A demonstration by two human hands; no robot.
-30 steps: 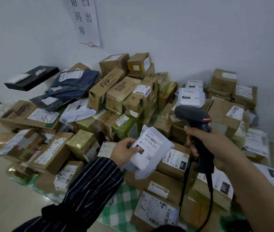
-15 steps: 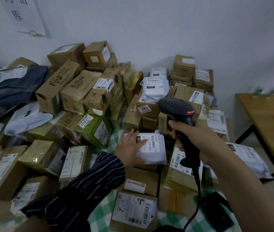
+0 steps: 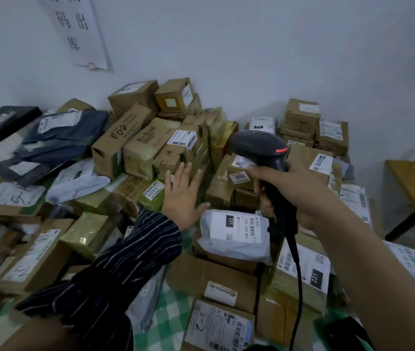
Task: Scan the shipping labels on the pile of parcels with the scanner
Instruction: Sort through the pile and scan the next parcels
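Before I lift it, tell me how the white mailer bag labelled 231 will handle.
The white mailer bag looks wrinkled and soft, so it will probably flop when lifted. Its smooth plastic may slip. It lies fairly flat, so likely light.

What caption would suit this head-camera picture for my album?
Right hand grips the scanner while the open left hand hovers over piled parcels, beside a white labelled bag.

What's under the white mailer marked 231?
The white mailer lies on a brown cardboard box; only that box's front edge shows. Its top and any label are covered.
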